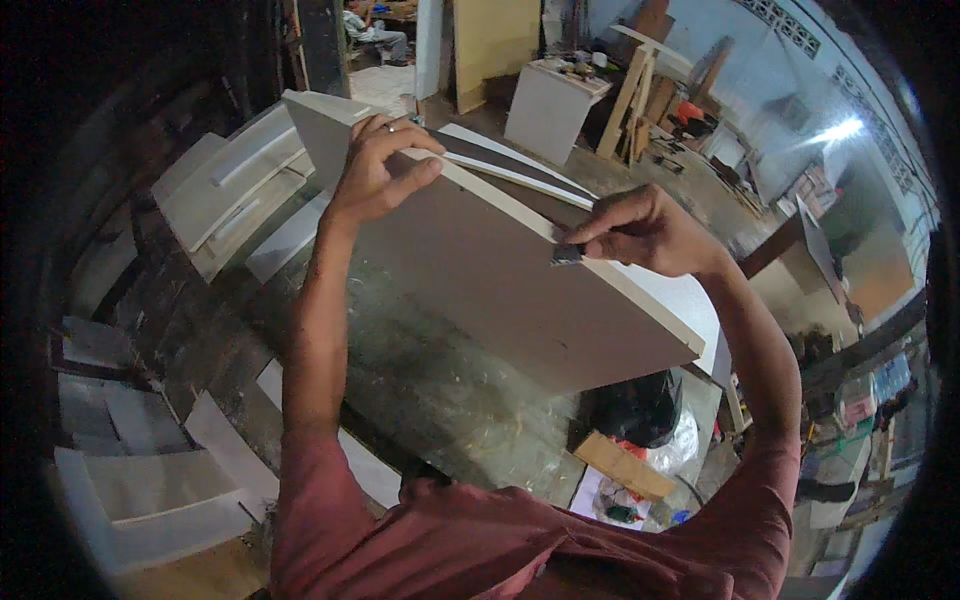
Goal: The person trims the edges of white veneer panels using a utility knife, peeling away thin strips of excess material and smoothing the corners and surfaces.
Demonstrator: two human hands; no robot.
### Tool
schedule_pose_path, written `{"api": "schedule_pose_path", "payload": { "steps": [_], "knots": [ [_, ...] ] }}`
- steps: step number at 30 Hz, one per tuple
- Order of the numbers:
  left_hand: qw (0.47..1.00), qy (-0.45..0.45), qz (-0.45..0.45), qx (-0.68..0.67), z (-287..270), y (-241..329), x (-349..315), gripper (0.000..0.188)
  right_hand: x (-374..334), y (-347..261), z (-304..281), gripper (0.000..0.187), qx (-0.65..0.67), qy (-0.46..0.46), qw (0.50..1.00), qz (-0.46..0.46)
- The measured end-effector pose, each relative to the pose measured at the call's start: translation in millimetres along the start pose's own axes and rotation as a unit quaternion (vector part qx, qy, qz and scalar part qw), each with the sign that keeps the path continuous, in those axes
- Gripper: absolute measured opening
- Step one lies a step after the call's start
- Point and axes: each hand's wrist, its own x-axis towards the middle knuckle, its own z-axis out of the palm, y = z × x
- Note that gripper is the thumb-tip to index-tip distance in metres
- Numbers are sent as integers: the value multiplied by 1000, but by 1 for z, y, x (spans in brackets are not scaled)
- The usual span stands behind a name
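A large pale board [500, 270] stands on its long edge, slanting across the middle of the view. My left hand [385, 165], with a ring on one finger, grips its upper edge towards the far left, fingers over the top and thumb along the edge. My right hand [645, 230] pinches a small dark flat piece [567, 254] between thumb and fingers, holding it at the board's upper edge, right of the middle. What exactly the dark piece is, I cannot make out. Behind the board lie white and dark panels [515, 165].
A white drawer cabinet [240, 185] stands at the far left. A black plastic bag [635, 408] and a wooden block [625, 465] lie below the board's right end. Cut panels [165, 490] are at the lower left. A white cabinet [550, 110] stands behind; a person [375, 35] sits beyond the doorway.
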Motion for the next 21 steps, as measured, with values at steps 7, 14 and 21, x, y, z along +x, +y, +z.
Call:
{"api": "schedule_pose_path", "payload": {
  "steps": [7,14,21],
  "knots": [
    [999,37,5,20,25,-8,4,28,-25,2,-16,21,-8,19,1000,24],
    [998,47,44,-8,59,15,25,36,-72,21,-42,20,-94,26,994,-46],
    [999,-13,-45,-14,51,25,35,31,-101,32,-46,18,17,51,999,-11]
  ]
}}
